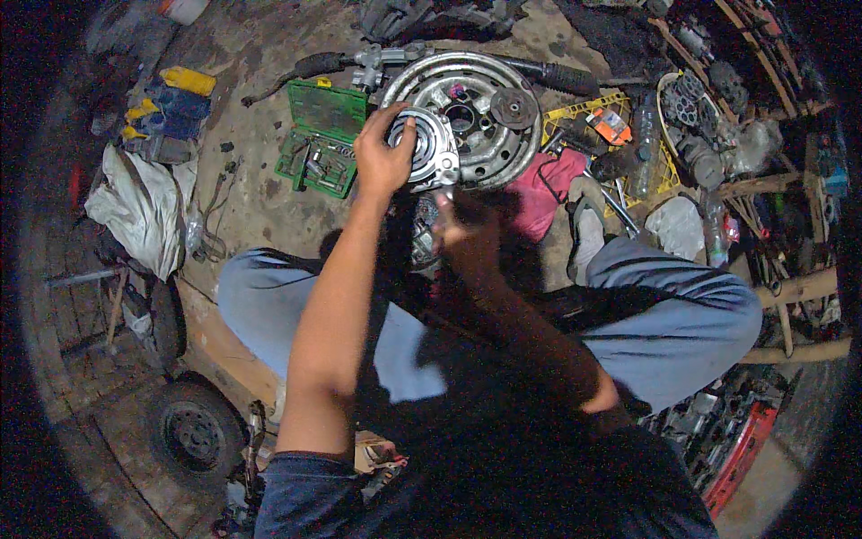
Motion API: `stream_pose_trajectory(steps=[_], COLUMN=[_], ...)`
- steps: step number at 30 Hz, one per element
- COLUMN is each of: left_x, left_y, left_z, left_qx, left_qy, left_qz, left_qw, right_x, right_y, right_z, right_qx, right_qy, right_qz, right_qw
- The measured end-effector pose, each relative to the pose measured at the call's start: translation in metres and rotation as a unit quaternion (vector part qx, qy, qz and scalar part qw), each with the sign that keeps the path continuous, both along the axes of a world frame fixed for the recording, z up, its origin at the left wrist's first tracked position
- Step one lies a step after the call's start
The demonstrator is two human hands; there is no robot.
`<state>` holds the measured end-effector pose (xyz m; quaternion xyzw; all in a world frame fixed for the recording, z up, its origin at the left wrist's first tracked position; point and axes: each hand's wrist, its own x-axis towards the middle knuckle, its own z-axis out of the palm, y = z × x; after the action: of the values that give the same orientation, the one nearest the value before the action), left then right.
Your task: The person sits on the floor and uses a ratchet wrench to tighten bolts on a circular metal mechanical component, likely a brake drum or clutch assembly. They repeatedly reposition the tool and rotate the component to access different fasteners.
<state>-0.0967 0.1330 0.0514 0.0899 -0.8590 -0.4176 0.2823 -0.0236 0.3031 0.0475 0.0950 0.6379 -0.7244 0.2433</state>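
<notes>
Round metal part: just above the frame's centre, its ringed face (444, 161) turned up, overlapping the wheel's lower left edge; whether they touch, I cannot tell.
Left hand: yours (384, 160) grips the part's left side, thumb over the face.
Right hand: yours (462, 235) is blurred in shadow just below the part; I cannot tell its grip.
Steadying: keep your left hold firm, so the part doesn't tilt under your right hand's work.
Light: lean back a little to lift that shadow.
Wheel: silver (485, 68), upper centre, bearing a disc (514, 109).
Toolbox: green (328, 104), open, upper left.
Cloth: pink (548, 191), right of your right hand.
</notes>
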Motion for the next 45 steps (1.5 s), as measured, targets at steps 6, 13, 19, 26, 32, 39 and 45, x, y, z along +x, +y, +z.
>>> stream_pose_trajectory(steps=[6, 13, 19, 26, 32, 39, 45], left_x=[-0.005, -0.023, -0.024, -0.024, -0.023, -0.030, -0.032], left_y=[0.003, 0.015, 0.009, -0.001, 0.009, 0.017, 0.020], left_z=[0.000, -0.002, -0.003, -0.010, 0.001, 0.004, 0.004], left_qx=[-0.022, -0.021, -0.002, -0.045, -0.010, -0.019, -0.004], left_qy=[0.006, -0.006, -0.022, -0.016, -0.022, -0.027, -0.023], left_qz=[0.023, 0.071, 0.082, 0.067, 0.059, 0.076, 0.043], left_qw=[0.999, 0.997, 0.996, 0.997, 0.998, 0.997, 0.999], right_x=[-0.007, -0.042, -0.090, -0.207, -0.243, -0.133, -0.065], right_y=[-0.047, -0.032, 0.030, 0.057, 0.058, 0.063, -0.026], right_z=[0.026, 0.003, 0.013, 0.075, 0.077, -0.040, -0.002], right_qx=[-0.123, -0.032, 0.069, 0.224, 0.183, 0.130, -0.131], right_qy=[-0.124, -0.026, 0.080, -0.011, -0.003, 0.459, -0.173], right_qz=[-0.188, -0.116, 0.053, 0.459, 0.581, 0.156, -0.109], right_qw=[0.967, 0.992, 0.993, 0.859, 0.793, 0.865, 0.970])
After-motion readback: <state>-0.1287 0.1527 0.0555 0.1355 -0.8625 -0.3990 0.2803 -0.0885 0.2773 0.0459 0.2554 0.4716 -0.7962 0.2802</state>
